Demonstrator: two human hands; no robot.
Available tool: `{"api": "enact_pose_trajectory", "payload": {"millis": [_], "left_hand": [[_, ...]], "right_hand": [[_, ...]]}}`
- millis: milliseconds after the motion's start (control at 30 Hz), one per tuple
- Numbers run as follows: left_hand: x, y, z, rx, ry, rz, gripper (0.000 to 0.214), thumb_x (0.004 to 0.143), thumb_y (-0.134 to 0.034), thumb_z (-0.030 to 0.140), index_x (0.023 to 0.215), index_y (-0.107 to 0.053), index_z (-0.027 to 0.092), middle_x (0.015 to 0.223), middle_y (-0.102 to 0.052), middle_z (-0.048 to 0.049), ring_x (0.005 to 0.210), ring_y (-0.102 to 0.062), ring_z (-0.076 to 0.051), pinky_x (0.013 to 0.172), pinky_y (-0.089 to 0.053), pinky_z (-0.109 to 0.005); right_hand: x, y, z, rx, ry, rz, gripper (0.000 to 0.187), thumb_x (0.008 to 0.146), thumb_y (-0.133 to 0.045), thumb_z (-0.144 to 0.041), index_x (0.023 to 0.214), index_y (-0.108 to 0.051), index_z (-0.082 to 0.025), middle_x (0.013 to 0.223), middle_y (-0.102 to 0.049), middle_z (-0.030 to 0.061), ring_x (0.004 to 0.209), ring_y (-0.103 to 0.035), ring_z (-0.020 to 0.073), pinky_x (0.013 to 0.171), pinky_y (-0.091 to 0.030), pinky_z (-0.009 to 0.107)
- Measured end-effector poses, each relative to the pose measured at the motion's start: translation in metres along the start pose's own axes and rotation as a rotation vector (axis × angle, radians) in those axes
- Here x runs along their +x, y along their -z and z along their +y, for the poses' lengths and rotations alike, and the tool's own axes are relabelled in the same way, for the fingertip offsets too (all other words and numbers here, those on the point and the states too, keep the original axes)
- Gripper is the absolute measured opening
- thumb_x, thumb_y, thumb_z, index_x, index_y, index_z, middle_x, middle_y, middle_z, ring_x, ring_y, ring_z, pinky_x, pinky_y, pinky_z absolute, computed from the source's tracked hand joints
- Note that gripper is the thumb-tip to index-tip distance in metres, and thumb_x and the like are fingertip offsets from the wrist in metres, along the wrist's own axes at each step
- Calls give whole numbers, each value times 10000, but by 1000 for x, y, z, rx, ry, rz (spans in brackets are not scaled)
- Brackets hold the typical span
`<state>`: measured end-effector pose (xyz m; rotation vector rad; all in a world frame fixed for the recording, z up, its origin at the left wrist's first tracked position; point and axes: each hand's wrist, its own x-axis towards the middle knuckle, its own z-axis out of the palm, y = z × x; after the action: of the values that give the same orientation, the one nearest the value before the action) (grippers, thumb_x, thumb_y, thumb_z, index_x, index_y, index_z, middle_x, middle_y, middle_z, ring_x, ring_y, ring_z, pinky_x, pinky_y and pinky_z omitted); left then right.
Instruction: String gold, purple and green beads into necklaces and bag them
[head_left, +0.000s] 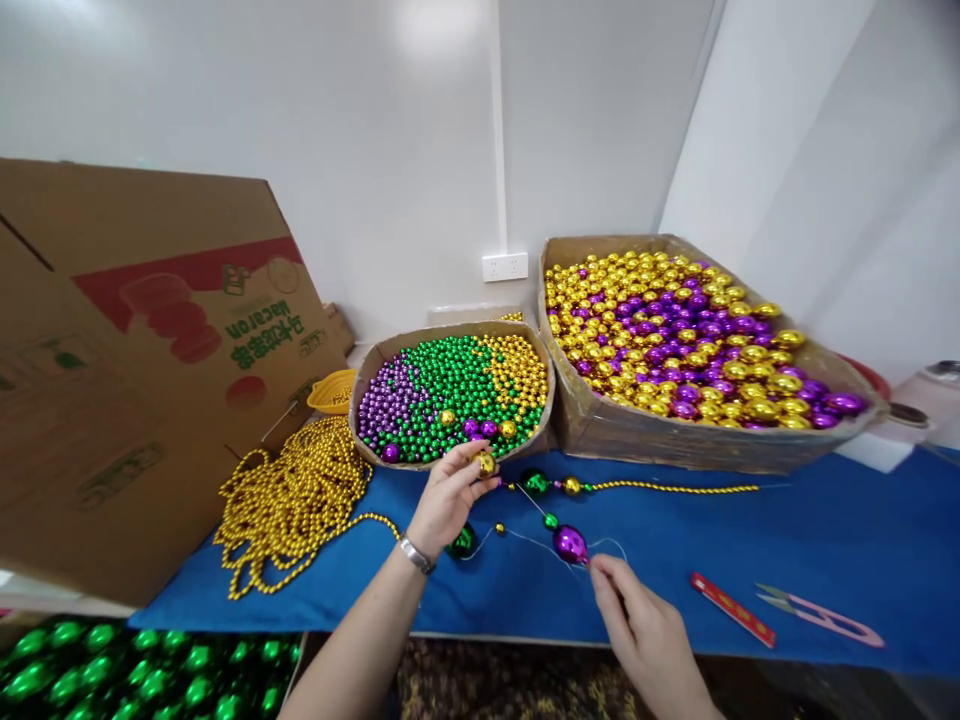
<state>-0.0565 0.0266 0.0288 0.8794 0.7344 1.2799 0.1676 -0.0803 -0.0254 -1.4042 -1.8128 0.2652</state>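
My left hand (448, 495) pinches a gold bead (486, 463) just in front of the small cardboard box (362, 380) of purple, green and gold beads. My right hand (637, 620) pinches a thin thread right beside a large purple bead (571, 544) strung on it. On the blue cloth (825, 540) between the hands, the thread carries a small green bead (550, 521), a large green bead (535, 482) and a gold bead (572, 486), then runs on as a gold bead strand (675, 487). Another large green bead (462, 542) lies under my left wrist.
A big cardboard box (675, 445) of larger gold and purple beads stands at the back right. A heap of gold bead strands (289, 505) lies left, beside a tilted printed carton (135, 380). A red lighter (733, 609) and thread snips (817, 612) lie right. Green balls (142, 675) sit below.
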Motion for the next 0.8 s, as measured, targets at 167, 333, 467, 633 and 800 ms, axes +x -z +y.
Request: {"api": "enact_pose_trajectory", "payload": {"millis": [167,333,467,633,800], "left_hand": [[-7,6,7,132,8,-72,317,725,-693,238,1033,-654,175,1103,-607,-92,851,-569,-163,733,-517,-299],[-13,4,6,237,6,-122,314,708,-712,255,1004,-642,174,1081,-617,-97,823,-564,-153,708,-511,-266],[-12,5,4,315,1,-156,336,713,-711,270,1024,-641,164,1072,-623,-105,837,-566,-161,703,-496,-256],[-14,7,5,444,-31,-197,367,711,-714,263,1058,-644,165,1001,-640,-85,842,-576,-164,726,-466,-252],[-20,-1,-7,394,24,-243,408,639,-769,233,1024,-641,184,1025,-622,-77,828,-582,-169,713,-471,-267]], "right_hand": [[1,-1,2,-14,41,22,220,937,-355,-325,944,-549,-220,746,-686,27,585,-653,129,507,-465,185],[2,-1,3,-24,83,39,236,932,-364,-320,952,-575,-215,838,-708,53,681,-683,145,567,-497,190],[3,-1,2,-40,95,39,231,933,-369,-308,962,-577,-213,854,-713,51,685,-686,145,584,-506,194],[1,-4,7,-125,173,97,251,933,-376,-302,966,-606,-207,863,-716,56,743,-692,167,640,-527,232],[1,-10,5,-126,198,122,255,929,-369,-291,946,-609,-205,838,-715,48,732,-691,165,664,-535,248]]}}
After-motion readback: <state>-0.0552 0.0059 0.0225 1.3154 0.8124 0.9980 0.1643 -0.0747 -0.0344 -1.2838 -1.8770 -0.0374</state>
